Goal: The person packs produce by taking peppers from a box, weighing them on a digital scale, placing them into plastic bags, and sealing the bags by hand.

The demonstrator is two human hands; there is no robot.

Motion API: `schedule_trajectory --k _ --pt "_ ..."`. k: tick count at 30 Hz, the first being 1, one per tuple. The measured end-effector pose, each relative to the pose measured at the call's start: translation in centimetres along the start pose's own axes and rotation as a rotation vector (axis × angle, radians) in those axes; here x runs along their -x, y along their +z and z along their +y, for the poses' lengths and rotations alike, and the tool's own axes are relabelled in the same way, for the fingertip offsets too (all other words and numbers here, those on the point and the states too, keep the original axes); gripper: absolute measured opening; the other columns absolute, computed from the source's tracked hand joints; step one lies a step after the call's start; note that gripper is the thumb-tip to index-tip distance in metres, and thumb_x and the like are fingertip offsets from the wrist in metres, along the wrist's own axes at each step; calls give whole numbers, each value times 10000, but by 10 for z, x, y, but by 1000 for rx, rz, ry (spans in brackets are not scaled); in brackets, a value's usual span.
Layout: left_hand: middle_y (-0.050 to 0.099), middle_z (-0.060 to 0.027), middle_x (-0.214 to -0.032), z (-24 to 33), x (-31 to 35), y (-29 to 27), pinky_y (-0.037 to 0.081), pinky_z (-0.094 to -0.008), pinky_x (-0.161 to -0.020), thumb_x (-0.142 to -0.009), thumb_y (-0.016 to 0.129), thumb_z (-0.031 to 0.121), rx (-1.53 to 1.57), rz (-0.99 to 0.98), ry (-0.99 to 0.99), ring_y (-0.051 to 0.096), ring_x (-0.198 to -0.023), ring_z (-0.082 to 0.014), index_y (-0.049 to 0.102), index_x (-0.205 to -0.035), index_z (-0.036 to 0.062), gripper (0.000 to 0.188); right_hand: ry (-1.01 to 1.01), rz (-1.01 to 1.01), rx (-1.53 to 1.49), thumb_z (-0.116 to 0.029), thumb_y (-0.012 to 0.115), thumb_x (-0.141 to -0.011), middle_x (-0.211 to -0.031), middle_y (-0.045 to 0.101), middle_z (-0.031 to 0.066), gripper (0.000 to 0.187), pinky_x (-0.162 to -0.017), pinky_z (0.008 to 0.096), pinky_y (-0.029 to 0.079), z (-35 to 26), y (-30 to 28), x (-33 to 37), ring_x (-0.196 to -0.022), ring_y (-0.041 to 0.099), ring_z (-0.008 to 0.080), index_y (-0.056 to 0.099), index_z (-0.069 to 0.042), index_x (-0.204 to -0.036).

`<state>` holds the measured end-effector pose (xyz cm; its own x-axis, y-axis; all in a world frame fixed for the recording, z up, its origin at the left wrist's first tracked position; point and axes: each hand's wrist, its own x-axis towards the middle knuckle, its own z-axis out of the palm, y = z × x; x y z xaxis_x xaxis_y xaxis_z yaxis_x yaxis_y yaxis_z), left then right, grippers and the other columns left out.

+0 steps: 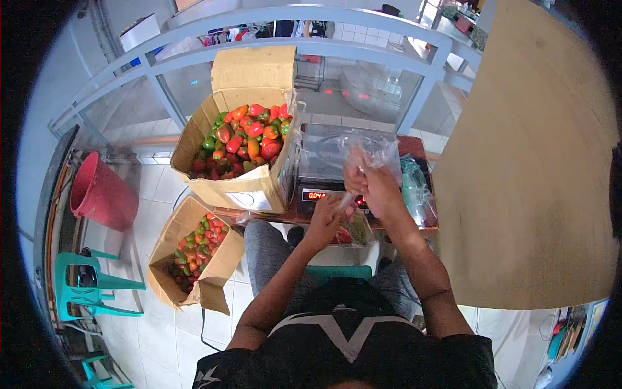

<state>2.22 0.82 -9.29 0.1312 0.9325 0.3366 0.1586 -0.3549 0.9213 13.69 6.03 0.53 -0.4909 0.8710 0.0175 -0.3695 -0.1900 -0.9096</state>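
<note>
A clear plastic bag [379, 146] is in both my hands, in front of a digital scale [321, 165] with a metal platform and red lit digits. My right hand [376, 185] is closed on the bag's upper part, whose loose film spreads over the platform. Lower down, my left hand [326, 219] grips a narrow, bunched stretch of the film. Beneath the hands, clear film shows green and red contents [355, 230]; I cannot make out whether it is the same bag. To the right of the scale lies a pile of clear plastic bags [416, 191].
A large open cardboard box [259, 189] of red, orange and green peppers [246, 139] stands left of the scale. Below it sits a smaller pepper box [217, 279]. A red bin [107, 194] and green plastic chair [87, 282] stand further left. A brown panel [525, 181] rises at right.
</note>
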Motion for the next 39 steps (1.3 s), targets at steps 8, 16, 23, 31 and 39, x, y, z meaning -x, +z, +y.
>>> schedule_trajectory --k 8,16,23,31,39 --pt "505 -92 -759 19 -5 -9 321 -346 -697 -872 438 244 -179 63 124 450 -758 -258 562 -791 37 255 -112 -59 -85 -302 509 -873 -539 273 -64 249 -388 216 173 -40 12 -11 -412 232 37 433 -107 -738" --pt "517 -100 -823 4 -13 -16 354 -385 -718 -749 560 122 -527 184 197 458 -803 -284 578 -819 21 125 -1020 146 1645 -220 629 -725 -816 555 72 302 -713 319 391 -85 30 12 -784 504 192 538 -65 -968" --pt "531 -81 -901 1 -16 -20 370 -390 -757 -685 613 113 -767 142 187 467 -883 -288 589 -869 29 203 -637 -336 1854 -136 571 -725 -888 573 145 344 -786 437 380 5 -13 6 -942 521 304 492 -42 -1046" --pt "555 -92 -878 20 -13 -45 395 -380 -770 -657 644 100 -419 -121 214 511 -840 -288 602 -867 41 223 -375 -360 1343 -164 518 -803 -665 506 192 178 -585 418 397 6 -37 14 -632 540 326 496 -8 -887" --pt "524 -106 -803 21 -8 -47 433 -336 -643 -694 650 80 -259 -116 126 539 -772 -271 586 -863 28 189 -123 -435 1171 -272 502 -855 -650 464 158 287 -560 351 382 -17 -30 29 -601 444 285 486 9 -802"
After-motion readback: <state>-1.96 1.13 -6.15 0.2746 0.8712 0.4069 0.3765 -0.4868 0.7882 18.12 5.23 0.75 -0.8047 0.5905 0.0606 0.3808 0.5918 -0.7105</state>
